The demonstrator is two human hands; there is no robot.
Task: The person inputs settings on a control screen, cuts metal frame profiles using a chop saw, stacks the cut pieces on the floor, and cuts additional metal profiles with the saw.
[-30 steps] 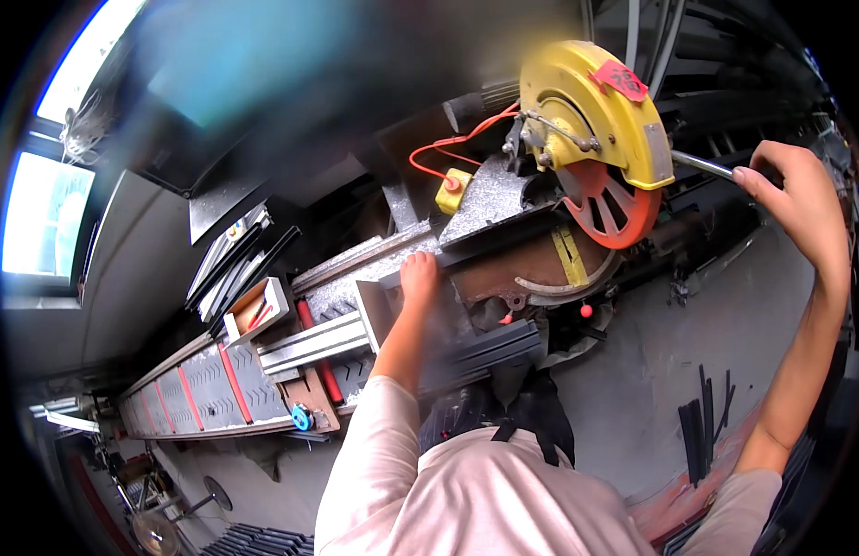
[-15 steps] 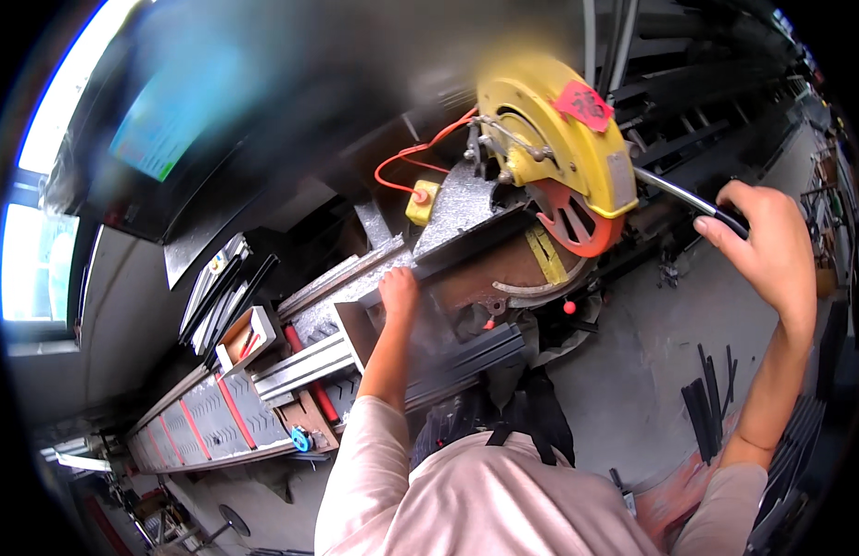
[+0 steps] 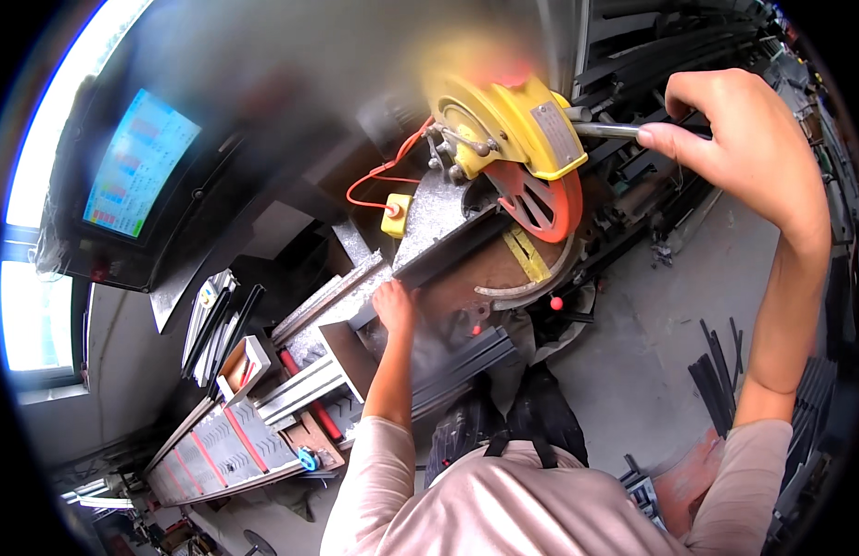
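The person's two hands are well apart, each busy on a different part of the yellow saw (image 3: 531, 130) and its bench. Over on the right, the right hand (image 3: 737, 139) is curled round the saw's handle (image 3: 607, 130), thumb lying along the metal rod, and the handle sticks out to the right from the yellow cover. The left hand (image 3: 392, 308) is down on the bench, at the left end of a long dark bar (image 3: 455, 248); I can't tell whether its fingers grip the bar or just press on it. That bar slants from the hand up to the right, reaching in beside the orange wheel (image 3: 546, 208) under the cover. On the far side of the bar a yellow box (image 3: 397, 215) sits with a red cable (image 3: 378, 174) running from it. Just left of the left hand stands a flat panel (image 3: 352, 357), with pale metal bars (image 3: 304, 386) reaching away from it to the left, and a small open tray (image 3: 260, 356) beyond those. Nearer the person's body lies a bundle of dark strips (image 3: 471, 363). A lit screen (image 3: 140, 162) hangs at the far left.
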